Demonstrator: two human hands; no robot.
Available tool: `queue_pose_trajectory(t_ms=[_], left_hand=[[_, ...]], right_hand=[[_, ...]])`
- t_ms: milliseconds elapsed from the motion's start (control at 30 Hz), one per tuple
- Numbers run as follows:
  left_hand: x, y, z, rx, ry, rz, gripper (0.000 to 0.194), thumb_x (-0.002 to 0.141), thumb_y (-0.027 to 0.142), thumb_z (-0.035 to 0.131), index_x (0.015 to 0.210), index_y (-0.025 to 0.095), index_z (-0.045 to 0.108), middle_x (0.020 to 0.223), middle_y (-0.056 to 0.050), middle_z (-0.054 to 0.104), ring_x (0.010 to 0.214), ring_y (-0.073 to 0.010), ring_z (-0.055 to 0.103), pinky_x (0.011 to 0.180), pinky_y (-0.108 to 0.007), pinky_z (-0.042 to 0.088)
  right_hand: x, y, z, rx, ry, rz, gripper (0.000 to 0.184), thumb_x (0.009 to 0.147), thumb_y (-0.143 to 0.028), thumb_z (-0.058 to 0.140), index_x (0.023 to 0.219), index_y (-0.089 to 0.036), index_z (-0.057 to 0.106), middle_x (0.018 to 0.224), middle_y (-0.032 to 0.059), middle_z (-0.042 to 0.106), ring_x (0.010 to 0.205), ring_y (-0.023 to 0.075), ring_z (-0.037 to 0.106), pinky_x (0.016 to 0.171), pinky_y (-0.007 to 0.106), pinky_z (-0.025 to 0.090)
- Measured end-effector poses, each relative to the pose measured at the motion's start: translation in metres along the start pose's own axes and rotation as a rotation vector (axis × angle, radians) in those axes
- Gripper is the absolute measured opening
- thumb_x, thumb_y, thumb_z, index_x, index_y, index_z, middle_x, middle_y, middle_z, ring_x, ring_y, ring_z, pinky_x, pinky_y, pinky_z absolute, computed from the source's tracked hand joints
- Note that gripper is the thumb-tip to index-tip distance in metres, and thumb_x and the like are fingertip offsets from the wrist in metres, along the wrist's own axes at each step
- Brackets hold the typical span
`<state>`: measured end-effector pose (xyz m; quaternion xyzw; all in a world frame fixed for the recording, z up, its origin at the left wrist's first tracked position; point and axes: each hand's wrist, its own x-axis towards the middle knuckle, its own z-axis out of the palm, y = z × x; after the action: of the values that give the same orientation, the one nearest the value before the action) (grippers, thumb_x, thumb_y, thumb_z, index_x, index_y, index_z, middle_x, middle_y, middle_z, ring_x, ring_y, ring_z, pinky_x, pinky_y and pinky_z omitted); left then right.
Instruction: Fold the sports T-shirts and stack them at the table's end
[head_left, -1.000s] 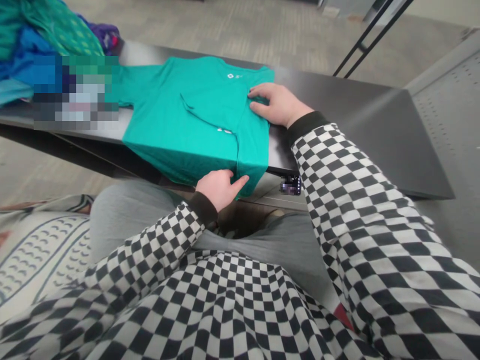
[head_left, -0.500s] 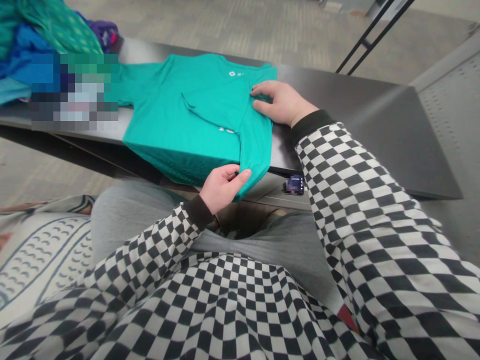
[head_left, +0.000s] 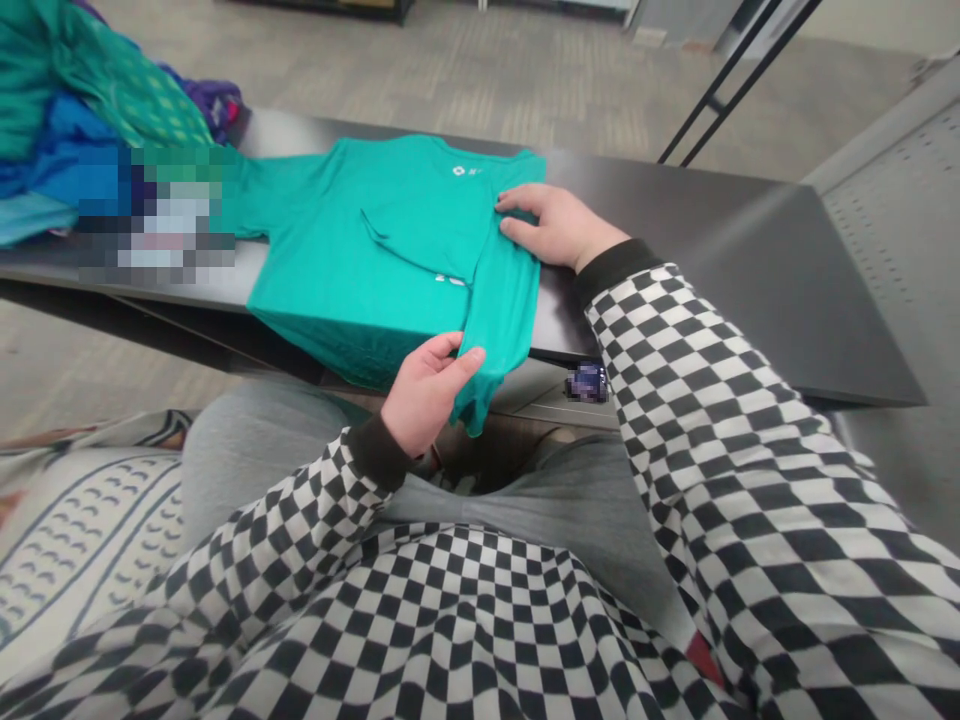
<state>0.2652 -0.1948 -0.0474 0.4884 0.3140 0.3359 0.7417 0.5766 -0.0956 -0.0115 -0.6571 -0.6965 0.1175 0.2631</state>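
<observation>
A green T-shirt (head_left: 352, 250) lies across the dark bench, its right side folded inward and its lower part hanging over the near edge. One sleeve stretches left; the other lies on the shirt's front. A small white logo shows near the far right. My left hand (head_left: 425, 390) pinches the folded side by the hem, below the bench edge, thumb on top. My right hand (head_left: 551, 225) rests on the upper right of the fold, its fingertips touching the fabric and thumb apart from the fingers.
The dark bench (head_left: 697, 270) runs left to right before my knees. A pile of blue, green and purple clothes (head_left: 112, 110) sits at its left end. A perforated grey panel (head_left: 907, 200) stands at the right. A patterned cushion (head_left: 82, 540) is at my left.
My left hand has drawn the folded side's hem slightly left and toward me, so the fold hangs straighter. My right hand stays on the upper fold. The view has tilted up a little.
</observation>
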Motion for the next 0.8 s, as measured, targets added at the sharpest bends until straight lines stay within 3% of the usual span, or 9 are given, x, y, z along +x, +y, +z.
queue_pose_trajectory(t_ms=[200, 433, 533, 667, 800], left_hand=[[-0.008, -0.002, -0.011, 0.185, 0.049, 0.084, 0.046, 0.084, 0.050, 0.098, 0.097, 0.023, 0.063, 0.078, 0.003, 0.074, 0.065, -0.0129, 0.066, 0.065, -0.025, 0.056], [-0.001, -0.039, -0.039, 0.248, -0.133, -0.183, 0.055, 0.073, 0.051, 0.101, 0.107, 0.018, 0.073, 0.103, -0.010, 0.087, 0.100, -0.0278, 0.083, 0.097, -0.043, 0.066], [0.001, -0.038, -0.043, 0.312, -0.209, -0.187, 0.052, 0.075, 0.056, 0.099, 0.102, 0.018, 0.077, 0.101, -0.011, 0.087, 0.097, -0.0285, 0.082, 0.096, -0.044, 0.066], [0.002, -0.018, -0.038, 0.303, -0.113, -0.028, 0.049, 0.081, 0.064, 0.096, 0.085, 0.020, 0.073, 0.088, -0.005, 0.082, 0.080, -0.0206, 0.074, 0.082, -0.035, 0.064], [-0.001, -0.002, -0.030, 0.232, 0.002, 0.064, 0.052, 0.082, 0.066, 0.097, 0.088, 0.022, 0.071, 0.082, -0.002, 0.077, 0.071, -0.0158, 0.066, 0.070, -0.029, 0.057]], right_hand=[[-0.002, -0.004, -0.003, -0.012, -0.021, 0.027, 0.078, 0.086, -0.083, 0.062, 0.148, -0.039, 0.079, 0.166, 0.0025, 0.069, 0.162, 0.0392, 0.056, 0.141, 0.064, 0.037], [-0.002, -0.004, -0.004, -0.012, -0.034, 0.036, 0.081, 0.083, -0.085, 0.061, 0.149, -0.041, 0.078, 0.167, 0.0010, 0.069, 0.162, 0.0403, 0.056, 0.142, 0.064, 0.036], [-0.002, -0.002, -0.003, -0.020, -0.024, 0.049, 0.082, 0.083, -0.086, 0.060, 0.148, -0.040, 0.078, 0.167, 0.0016, 0.069, 0.163, 0.0405, 0.055, 0.142, 0.065, 0.035], [-0.002, -0.002, -0.002, -0.012, -0.008, 0.052, 0.082, 0.084, -0.084, 0.061, 0.149, -0.038, 0.078, 0.165, 0.0039, 0.071, 0.164, 0.0408, 0.054, 0.142, 0.066, 0.033], [-0.002, -0.004, -0.003, -0.005, -0.027, 0.030, 0.078, 0.084, -0.082, 0.062, 0.148, -0.039, 0.079, 0.165, 0.0028, 0.070, 0.162, 0.0398, 0.055, 0.142, 0.065, 0.035]])
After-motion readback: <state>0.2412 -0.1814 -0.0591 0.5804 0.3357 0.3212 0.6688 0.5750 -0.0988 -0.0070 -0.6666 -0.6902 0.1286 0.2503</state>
